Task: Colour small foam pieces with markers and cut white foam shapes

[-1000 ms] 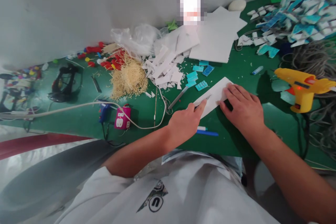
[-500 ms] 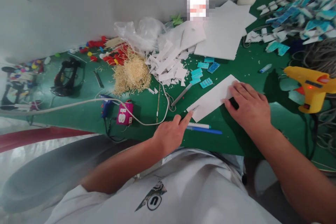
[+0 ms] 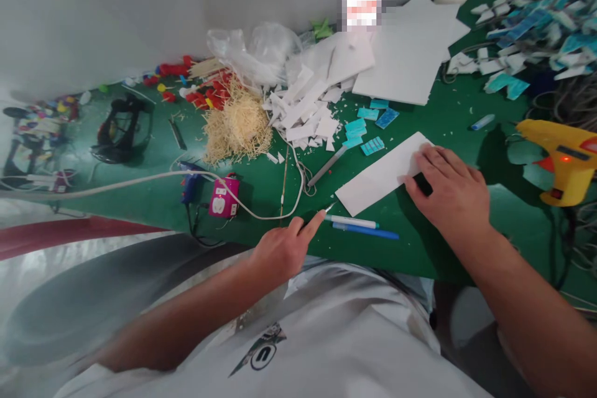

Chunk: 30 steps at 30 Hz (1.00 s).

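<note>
My left hand (image 3: 285, 247) is closed around a craft knife (image 3: 329, 207), its forefinger stretched along it. Only the thin blade tip shows clearly; the handle is mostly hidden in the fist. The tip is just off the near left end of a white board strip (image 3: 380, 177), which lies slanted on the green table. Resting on the strip's right end, my right hand (image 3: 450, 189) holds it down with flat fingers, thumb at the near edge. A white marker (image 3: 354, 221) and a blue pen (image 3: 366, 231) lie just right of the knife.
White offcuts (image 3: 308, 112), thin sticks (image 3: 240, 127) and large white boards (image 3: 398, 56) lie behind. Blue pieces (image 3: 357, 127) sit beyond the strip. A yellow glue gun (image 3: 559, 161) is at right. A white cable (image 3: 140, 181) crosses the left to a pink power socket (image 3: 224, 197).
My left hand has drawn the knife back towards my body and left, off the strip's end. My right hand still presses on the strip. The view has shifted slightly.
</note>
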Available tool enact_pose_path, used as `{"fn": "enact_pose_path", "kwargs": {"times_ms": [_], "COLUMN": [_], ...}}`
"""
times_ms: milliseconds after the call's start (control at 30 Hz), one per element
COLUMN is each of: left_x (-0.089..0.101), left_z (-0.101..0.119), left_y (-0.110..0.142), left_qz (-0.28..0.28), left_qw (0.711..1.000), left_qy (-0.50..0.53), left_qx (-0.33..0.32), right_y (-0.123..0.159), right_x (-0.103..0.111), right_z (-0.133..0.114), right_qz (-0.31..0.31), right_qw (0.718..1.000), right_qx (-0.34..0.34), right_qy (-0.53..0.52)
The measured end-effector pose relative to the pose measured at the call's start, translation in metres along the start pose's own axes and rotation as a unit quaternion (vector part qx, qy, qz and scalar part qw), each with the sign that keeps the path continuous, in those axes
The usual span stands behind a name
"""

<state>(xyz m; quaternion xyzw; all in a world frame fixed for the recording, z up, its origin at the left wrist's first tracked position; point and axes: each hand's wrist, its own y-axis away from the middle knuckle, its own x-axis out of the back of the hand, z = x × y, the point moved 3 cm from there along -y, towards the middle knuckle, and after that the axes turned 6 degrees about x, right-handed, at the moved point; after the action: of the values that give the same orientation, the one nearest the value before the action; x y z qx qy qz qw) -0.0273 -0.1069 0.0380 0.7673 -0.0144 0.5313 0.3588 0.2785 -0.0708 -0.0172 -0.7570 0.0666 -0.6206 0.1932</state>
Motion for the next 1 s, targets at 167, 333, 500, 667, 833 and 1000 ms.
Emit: {"fn": "enact_pose_path", "kwargs": {"times_ms": [167, 333, 500, 667, 833, 1000], "left_x": [-0.02, -0.008, 0.019, 0.022, 0.03, 0.049], "left_z": [-0.018, -0.041, -0.043, -0.04, -0.012, 0.022], "left_y": [0.005, 0.003, -0.027, -0.055, -0.078, -0.114], "left_qz": [0.042, 0.136, 0.151, 0.18, 0.284, 0.236], "left_qw": [0.999, 0.984, 0.975, 0.967, 0.924, 0.93], "left_qy": [0.016, 0.083, 0.082, 0.111, 0.255, 0.28], "left_qx": [-0.002, 0.082, 0.14, 0.141, -0.017, -0.026], "right_y": [-0.001, -0.001, 0.0, -0.002, -0.001, 0.0], "right_x": [-0.001, -0.003, 0.0, -0.002, -0.004, -0.005], "right_z": [-0.001, 0.003, 0.005, 0.006, 0.015, 0.02], "right_qz": [0.024, 0.011, 0.056, 0.04, 0.04, 0.026], "right_qw": [1.0, 0.999, 0.998, 0.998, 0.993, 0.987], "right_qx": [0.006, -0.01, -0.024, -0.032, -0.071, -0.096], "right_qy": [-0.002, -0.04, -0.022, -0.024, -0.083, -0.127]}}
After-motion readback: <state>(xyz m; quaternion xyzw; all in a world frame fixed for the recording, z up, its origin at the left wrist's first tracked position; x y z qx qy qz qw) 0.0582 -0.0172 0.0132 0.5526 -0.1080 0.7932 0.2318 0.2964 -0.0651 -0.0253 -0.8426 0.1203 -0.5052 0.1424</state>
